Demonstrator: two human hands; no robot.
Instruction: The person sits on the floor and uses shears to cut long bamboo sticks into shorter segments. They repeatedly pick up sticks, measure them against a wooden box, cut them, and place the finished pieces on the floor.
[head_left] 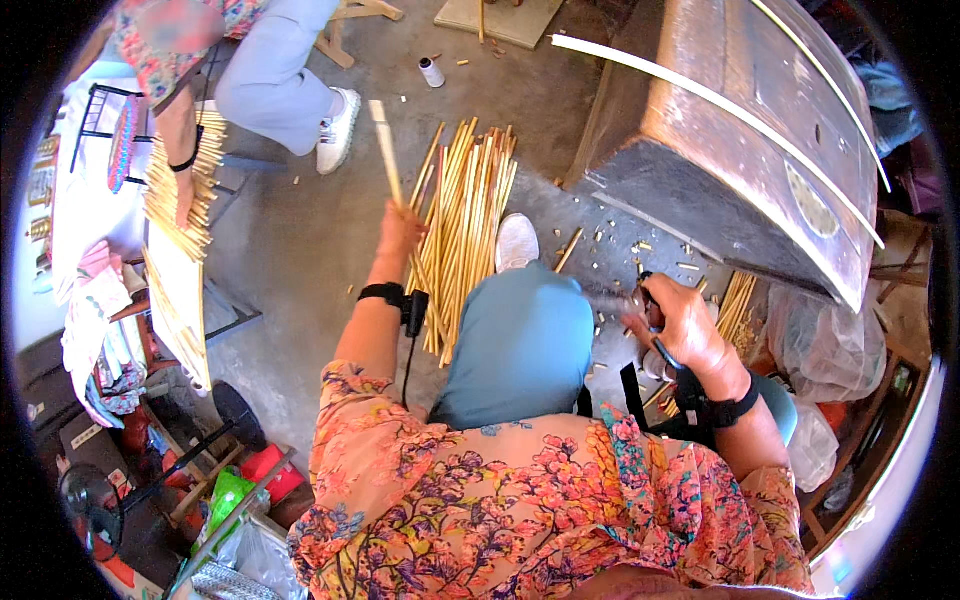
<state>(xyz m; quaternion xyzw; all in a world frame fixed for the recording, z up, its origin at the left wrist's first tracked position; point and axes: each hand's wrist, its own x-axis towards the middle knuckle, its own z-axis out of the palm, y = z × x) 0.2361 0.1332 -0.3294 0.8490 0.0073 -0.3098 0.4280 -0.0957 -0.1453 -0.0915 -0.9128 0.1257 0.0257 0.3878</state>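
**Stick raised in left hand, dark-handled tool in right; loose bundle on floor**

Labels: a dark box [95, 462] at lower left carries a small pale label [88, 436]; its print is too small to read.

Containers: clear plastic bags [828, 345] lie at the right edge, contents not distinguishable. A green plastic bag [230, 496] sits among the clutter at lower left, beside a red item [270, 472]; what the bag holds cannot be told.

Appearance: the pale stick [384, 145] is light yellow, straight and flat-looking, broader toward its upper end. It rises from the left hand [400, 232], above the left edge of the stick bundle [470, 225]. The bundle lies on the grey floor [290, 250] beside a white shoe [516, 243]; its pieces are long, thin and yellow to tan, with uneven ends.

Grip: left hand closed around the stick's lower end. Right hand [690, 325] curled around the dark handles of a tool [652, 305]; its working end is motion-blurred, so type and setting cannot be told. Short offcuts [688, 266] litter the floor near it, and a second bunch of sticks [738, 305] lies to its right.

Surroundings: at upper left, a co-worker's hand [185, 205] touches a row of sticks [165, 190] on a white board [172, 252].
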